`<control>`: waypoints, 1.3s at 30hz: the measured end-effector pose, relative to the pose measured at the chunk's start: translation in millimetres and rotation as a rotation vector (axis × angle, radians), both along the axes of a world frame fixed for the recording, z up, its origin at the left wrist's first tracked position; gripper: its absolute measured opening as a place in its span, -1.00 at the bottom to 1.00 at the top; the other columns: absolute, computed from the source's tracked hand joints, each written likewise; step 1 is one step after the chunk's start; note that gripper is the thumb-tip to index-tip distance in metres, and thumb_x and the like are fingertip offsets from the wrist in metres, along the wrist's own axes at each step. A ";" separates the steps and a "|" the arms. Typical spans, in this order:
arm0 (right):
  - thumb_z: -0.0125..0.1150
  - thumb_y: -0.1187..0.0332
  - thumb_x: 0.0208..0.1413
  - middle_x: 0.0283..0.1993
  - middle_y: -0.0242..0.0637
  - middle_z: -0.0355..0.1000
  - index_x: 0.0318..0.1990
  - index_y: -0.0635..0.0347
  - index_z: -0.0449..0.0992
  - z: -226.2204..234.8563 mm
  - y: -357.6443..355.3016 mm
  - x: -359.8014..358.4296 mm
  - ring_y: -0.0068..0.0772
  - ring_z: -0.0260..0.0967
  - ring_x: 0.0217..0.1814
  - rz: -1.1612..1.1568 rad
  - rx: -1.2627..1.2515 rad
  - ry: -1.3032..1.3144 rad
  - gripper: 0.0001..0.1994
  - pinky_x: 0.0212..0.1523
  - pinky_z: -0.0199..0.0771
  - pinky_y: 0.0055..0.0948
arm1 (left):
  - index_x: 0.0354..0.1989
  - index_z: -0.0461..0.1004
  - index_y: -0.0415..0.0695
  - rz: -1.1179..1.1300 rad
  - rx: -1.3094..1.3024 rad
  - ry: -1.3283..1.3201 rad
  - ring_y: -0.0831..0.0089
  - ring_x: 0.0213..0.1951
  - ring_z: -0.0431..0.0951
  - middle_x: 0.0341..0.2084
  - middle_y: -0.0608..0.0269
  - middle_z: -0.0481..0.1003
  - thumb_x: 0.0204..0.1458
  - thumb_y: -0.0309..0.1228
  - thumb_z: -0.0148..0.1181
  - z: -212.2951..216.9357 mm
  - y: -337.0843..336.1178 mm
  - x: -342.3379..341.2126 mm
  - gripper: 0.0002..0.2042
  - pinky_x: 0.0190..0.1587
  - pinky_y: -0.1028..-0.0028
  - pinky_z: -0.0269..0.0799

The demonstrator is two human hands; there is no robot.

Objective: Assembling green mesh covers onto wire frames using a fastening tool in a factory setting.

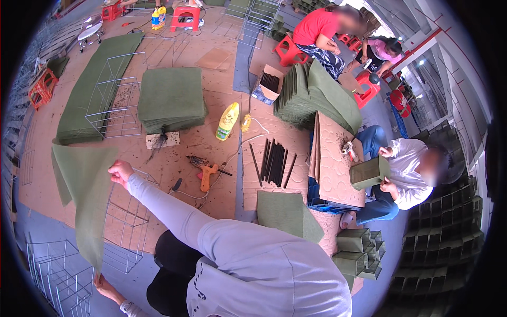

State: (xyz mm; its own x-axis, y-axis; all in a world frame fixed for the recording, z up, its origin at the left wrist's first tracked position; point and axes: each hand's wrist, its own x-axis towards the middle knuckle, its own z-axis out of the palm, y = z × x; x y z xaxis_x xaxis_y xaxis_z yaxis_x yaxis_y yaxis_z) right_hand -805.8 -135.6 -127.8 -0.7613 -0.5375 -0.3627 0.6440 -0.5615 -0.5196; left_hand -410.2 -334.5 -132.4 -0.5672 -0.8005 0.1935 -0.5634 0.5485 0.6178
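A limp green fabric-like sheet (92,195) hangs stretched between my two hands. My right hand (121,172) pinches its upper right corner, with the arm reaching out to the left. Low in the view, my left hand (105,288) is closed on the sheet's bottom tip. Behind and beside the sheet stands a wire frame (127,222), partly hidden by it and by my arm. Another wire frame (60,274) sits at the lower left, close to my left hand. An orange glue gun (207,177) lies on the cardboard, right of my right hand.
Stacked green sheets (171,95), a yellow bottle (228,121) and black sticks (274,162) lie beyond my arm. A white cord (232,158) crosses the cardboard. At right, a co-worker (406,164) holds a green box (369,171); green boxes (356,251) stand below.
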 end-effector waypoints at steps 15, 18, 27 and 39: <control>0.19 0.48 -0.17 -0.43 -0.42 0.35 -0.32 0.07 0.39 -54.0 56.5 17.4 -0.46 0.34 -0.46 0.001 0.180 -0.058 -0.79 -0.39 0.42 -0.39 | 0.04 0.27 -0.23 0.028 1.221 0.917 0.43 -0.07 0.38 -0.04 0.12 0.33 0.11 -0.37 -0.13 5.8 39.7 19.2 -0.67 -0.04 0.56 0.33; 0.19 0.52 -0.19 -0.42 -0.39 0.35 -0.24 0.06 0.35 -52.1 68.1 20.8 -0.43 0.34 -0.45 0.038 0.211 -0.043 -0.71 -0.39 0.42 -0.39 | 0.05 0.23 -0.27 0.029 1.240 0.885 0.43 -0.08 0.38 -0.04 0.11 0.32 0.09 -0.40 -0.07 4.0 49.0 17.1 -0.64 -0.06 0.56 0.35; 0.18 0.59 -0.22 -0.43 -0.34 0.38 -0.16 0.02 0.32 -45.3 73.4 26.5 -0.43 0.36 -0.49 0.033 0.278 -0.003 -0.60 -0.47 0.45 -0.41 | -0.20 0.37 -0.27 0.110 1.379 0.886 0.52 -0.34 0.46 -0.37 0.22 0.47 0.04 -0.51 0.03 -53.9 35.0 49.9 -0.83 -0.26 0.66 0.42; 0.20 0.55 -0.24 -0.46 -0.40 0.36 -0.26 0.08 0.36 -43.9 66.4 18.6 -0.46 0.34 -0.47 0.015 0.259 -0.021 -0.69 -0.43 0.42 -0.38 | -0.20 0.36 -0.32 0.224 1.254 0.924 0.40 -0.23 0.46 -0.29 0.12 0.44 0.07 -0.39 0.00 -67.5 33.6 57.4 -0.77 -0.10 0.49 0.40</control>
